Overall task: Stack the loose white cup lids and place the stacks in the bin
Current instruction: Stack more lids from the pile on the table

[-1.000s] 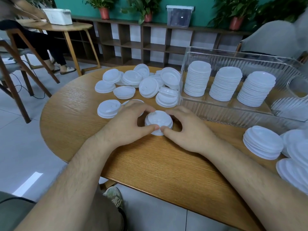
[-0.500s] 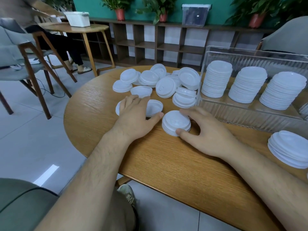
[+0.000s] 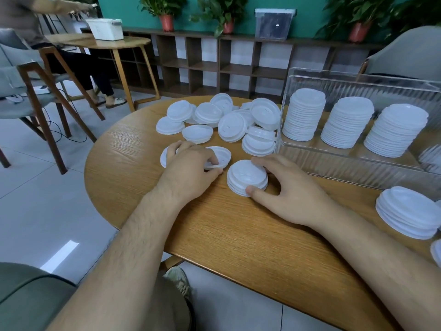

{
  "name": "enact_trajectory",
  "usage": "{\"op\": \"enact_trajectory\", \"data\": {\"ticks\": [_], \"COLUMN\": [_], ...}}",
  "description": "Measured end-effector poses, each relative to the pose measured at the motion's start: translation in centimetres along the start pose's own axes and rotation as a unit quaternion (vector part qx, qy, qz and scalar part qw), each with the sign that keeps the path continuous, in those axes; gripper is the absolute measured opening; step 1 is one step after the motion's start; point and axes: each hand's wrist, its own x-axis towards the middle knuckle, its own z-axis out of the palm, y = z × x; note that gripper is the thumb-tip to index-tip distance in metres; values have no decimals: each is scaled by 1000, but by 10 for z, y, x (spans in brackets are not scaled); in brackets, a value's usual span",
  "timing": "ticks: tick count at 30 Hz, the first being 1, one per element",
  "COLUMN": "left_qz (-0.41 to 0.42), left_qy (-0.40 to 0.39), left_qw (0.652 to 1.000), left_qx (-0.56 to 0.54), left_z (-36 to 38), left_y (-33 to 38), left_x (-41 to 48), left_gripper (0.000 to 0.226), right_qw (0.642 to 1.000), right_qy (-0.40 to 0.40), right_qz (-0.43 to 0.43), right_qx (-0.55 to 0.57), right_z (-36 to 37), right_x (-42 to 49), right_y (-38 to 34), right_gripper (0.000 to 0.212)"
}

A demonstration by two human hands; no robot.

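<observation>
Wooden tabletop [image 3: 238, 235] is carrying scattered loose lids [image 3: 229, 126]. My right hand [image 3: 291, 194] is gripping a short stack [image 3: 247, 176] just beside the clear bin [image 3: 334, 173], while my left hand [image 3: 188, 173] is pinching a single lid [image 3: 220, 156].

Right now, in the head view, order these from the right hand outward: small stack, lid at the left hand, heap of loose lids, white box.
1. Small stack: in the fingers of the right hand.
2. Lid: just left, held by the left hand.
3. Heap of lids: behind, mid-table.
4. White box: far left, other table.
</observation>
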Motion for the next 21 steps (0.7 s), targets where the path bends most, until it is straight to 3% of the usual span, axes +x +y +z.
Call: {"op": "enact_trajectory", "data": {"ticks": [3,5,9,11,13,18,21], "left_qz": [20,9,-70,-82,-74,-69,-57], "left_qy": [54,83,90,48,18,-5,-6], "left_qw": [997,987,903,858,836,831,868], "left_qx": [-44,-136,-415,-504,-544,-552,-493], "left_z": [-3,-8,-20,-20,-17,-12,-6], "left_y": [3,9,29,34,37,39,34], "left_x": [-1,-3,-7,-7,-6,-6,-5], "left_gripper": [10,10,11,15,17,16,17], "right_qw": [1000,998,993,991,989,980,980], "right_qy": [15,45,95,106,118,164,161], "right_qz": [-5,-16,-32,-35,-42,-57,-62], "right_qx": [19,33,54,67,83,100,101], "right_z": [-1,-2,-3,-4,-4,-3,-2], "right_x": [0,-1,-1,0,0,0,1], "right_y": [-2,-4,-8,-10,-11,-10,-9], "right_gripper": [69,67,68,75,79,72,66]}}
